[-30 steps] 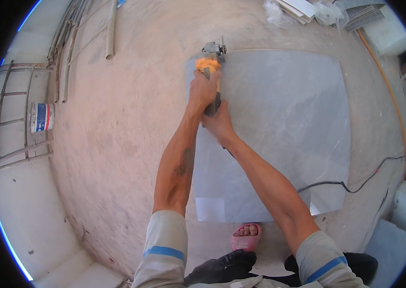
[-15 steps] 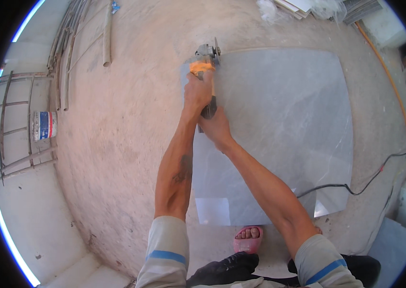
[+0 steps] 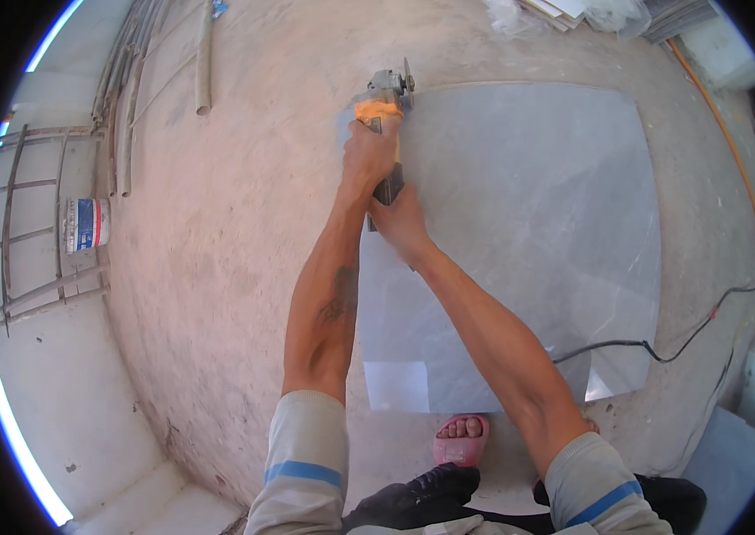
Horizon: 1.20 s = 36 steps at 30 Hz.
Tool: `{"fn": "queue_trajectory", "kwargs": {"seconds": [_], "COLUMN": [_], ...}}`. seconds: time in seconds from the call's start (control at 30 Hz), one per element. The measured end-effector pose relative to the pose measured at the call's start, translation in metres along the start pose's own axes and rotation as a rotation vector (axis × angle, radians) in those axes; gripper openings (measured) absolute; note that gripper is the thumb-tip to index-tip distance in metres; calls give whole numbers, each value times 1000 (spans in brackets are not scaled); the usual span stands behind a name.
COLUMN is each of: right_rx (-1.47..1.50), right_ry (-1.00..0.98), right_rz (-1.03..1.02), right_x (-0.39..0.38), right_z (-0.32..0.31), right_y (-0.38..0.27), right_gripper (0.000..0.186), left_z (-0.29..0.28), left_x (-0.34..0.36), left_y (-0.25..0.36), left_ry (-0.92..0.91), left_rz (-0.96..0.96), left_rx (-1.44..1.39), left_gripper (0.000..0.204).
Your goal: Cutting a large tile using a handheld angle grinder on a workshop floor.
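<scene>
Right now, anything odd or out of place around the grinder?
Two things. The grinder, held by the left hand and right hand, has an exposed disc; I can't make out a guard. By the near edge of the grey tile, a pink sandal leaves toes bare, odd footwear for power tools.

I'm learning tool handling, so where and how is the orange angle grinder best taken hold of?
Probably from the near end, with two hands: the left hand around the long body of the angle grinder, the right hand at its dark rear handle. The disc stands on edge at the far end, on the right, so fingers belong well behind it.
</scene>
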State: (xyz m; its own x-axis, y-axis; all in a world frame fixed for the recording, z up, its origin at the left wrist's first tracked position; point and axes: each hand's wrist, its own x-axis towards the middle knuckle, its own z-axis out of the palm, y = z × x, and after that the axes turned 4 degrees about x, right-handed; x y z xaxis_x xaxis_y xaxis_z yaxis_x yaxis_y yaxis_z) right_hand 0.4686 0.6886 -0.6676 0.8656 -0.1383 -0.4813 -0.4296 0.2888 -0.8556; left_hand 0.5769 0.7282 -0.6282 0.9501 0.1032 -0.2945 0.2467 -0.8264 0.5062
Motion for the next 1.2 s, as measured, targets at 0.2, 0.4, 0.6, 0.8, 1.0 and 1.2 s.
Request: {"fn": "queue_trajectory", "kwargs": {"seconds": [0.2, 0.4, 0.6, 0.8, 1.0, 1.2], "right_rx": [87, 108, 63, 82, 83, 73], "right_ry": [-19, -43, -35, -54, -55, -92], "right_rz": [-75, -39, -51, 9, 10, 42], "right_x": [-7, -12, -18, -25, -30, -29], "right_z": [-2, -4, 0, -2, -3, -6], "right_y": [2, 6, 7, 6, 11, 20], "right_gripper": [72, 72, 67, 67, 64, 63], "left_z": [6, 4, 5, 6, 3, 2], "left_x": [0, -10, -13, -20, -31, -37], "left_y": [-11, -9, -15, -19, -19, -19], "left_ry": [3, 2, 3, -4, -26, -27], "left_rz": [47, 31, 27, 13, 8, -10], "left_rx": [-2, 0, -5, -32, -68, -76], "left_gripper": [89, 88, 86, 83, 83, 85]}}
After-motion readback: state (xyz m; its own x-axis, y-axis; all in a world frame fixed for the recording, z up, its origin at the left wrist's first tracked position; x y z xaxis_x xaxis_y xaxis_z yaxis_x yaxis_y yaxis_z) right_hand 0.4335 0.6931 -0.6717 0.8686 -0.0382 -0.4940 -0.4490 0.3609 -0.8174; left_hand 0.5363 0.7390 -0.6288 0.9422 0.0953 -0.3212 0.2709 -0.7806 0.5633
